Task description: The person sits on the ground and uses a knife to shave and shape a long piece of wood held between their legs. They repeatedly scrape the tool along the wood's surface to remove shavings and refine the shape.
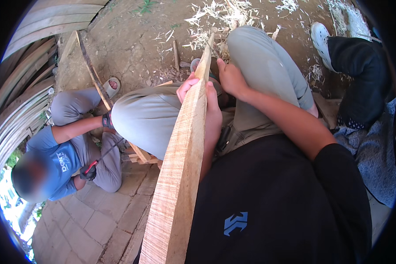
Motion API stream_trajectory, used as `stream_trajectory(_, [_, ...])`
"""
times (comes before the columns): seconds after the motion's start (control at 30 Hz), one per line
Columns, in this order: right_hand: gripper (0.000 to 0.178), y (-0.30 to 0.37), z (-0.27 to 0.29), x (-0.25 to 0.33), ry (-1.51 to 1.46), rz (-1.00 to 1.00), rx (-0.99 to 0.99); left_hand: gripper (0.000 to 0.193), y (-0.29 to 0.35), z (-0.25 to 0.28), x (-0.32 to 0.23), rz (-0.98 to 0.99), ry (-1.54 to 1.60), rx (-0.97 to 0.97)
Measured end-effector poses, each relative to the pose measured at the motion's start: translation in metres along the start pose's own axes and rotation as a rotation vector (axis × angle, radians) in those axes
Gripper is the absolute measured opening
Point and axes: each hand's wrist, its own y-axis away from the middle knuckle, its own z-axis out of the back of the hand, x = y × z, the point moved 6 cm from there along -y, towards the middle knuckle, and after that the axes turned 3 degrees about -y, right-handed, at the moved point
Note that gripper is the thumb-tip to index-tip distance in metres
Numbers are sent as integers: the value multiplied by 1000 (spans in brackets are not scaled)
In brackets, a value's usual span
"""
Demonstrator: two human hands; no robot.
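A long squared wooden beam [176,176] runs from the lower edge, up along my chest and between my knees. Its far end is narrow and points at the ground. My left hand [198,90] wraps around the beam from its right side, thumb on one face and fingers on the other. Beside the narrow end, my right hand [232,79] is closed on a thin, dark, blade-like tool [215,51]. Most of that tool is hidden by my fingers, so its exact kind does not show. Its visible part lies close against the wood.
Pale wood shavings [224,15] litter the dirt beyond my knees. At left, a seated co-worker [70,154] holds a red-handled tool [91,166] near a long wood strip [92,72]. Stacked boards [22,97] line the left side. Another person's dark-clad leg [361,70] is at right.
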Motion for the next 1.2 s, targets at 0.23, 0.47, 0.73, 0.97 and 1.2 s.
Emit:
stream_trajectory(0.23, [70,18,10,4,22,92,-13,32,-2,1,2,23,44,-4])
stream_trajectory(0.47, [68,-21,4,16,200,284,14,32,-1,2,0,21,25,-19])
stream_trajectory(0.73, [69,-44,0,16,147,120,8,32,-1,1,-4,5,64,-51])
stream_trajectory(0.97, [51,-10,2,13,228,127,120,32,0,4,0,-1,48,-62])
stream_trajectory(1.2, [63,-43,5,32,246,86,177,32,1,4,-1,-20,50,-59])
